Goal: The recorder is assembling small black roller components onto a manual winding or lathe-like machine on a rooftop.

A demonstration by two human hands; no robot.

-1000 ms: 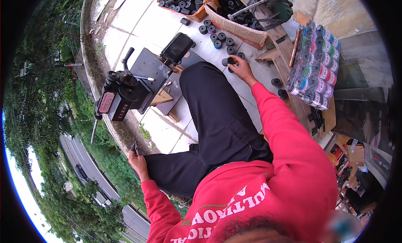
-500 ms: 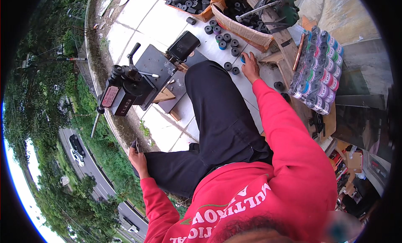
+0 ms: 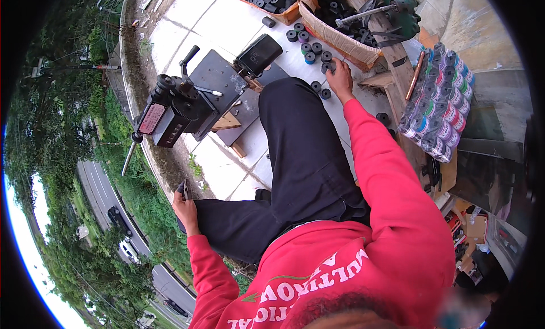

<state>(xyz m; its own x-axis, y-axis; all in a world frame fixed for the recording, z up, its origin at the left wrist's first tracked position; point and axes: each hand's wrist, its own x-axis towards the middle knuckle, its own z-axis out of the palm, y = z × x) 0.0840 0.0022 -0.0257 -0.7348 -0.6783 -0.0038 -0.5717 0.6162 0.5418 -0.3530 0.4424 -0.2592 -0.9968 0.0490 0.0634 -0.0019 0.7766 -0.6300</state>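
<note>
My right hand (image 3: pixel 341 81) reaches to the tiled floor, its fingers closed on a small black thread spool (image 3: pixel 327 67). Around it stand more such spools, some with blue, purple or green wound on them; one black spool (image 3: pixel 326 56) stands just beyond my fingertips, and another spool (image 3: pixel 315 86) is on the near side. My left hand (image 3: pixel 186 209) rests by my left knee and grips a small dark tool with a narrow tip (image 3: pixel 184 188); its exact kind is too small to make out.
A black winding machine (image 3: pixel 176 110) with a crank stands left on a metal plate. Cardboard boxes (image 3: pixel 318 22) of black spools are at the back. A wrapped pack of coloured spools (image 3: pixel 440 105) lies right, beside a wooden frame (image 3: pixel 397 62). A low wall edge (image 3: pixel 131 62) borders the left.
My right hand has moved forward and slightly left to a black spool; the blue spool seen at its fingers before no longer shows there. My left hand keeps its place. The view has shifted slightly.
</note>
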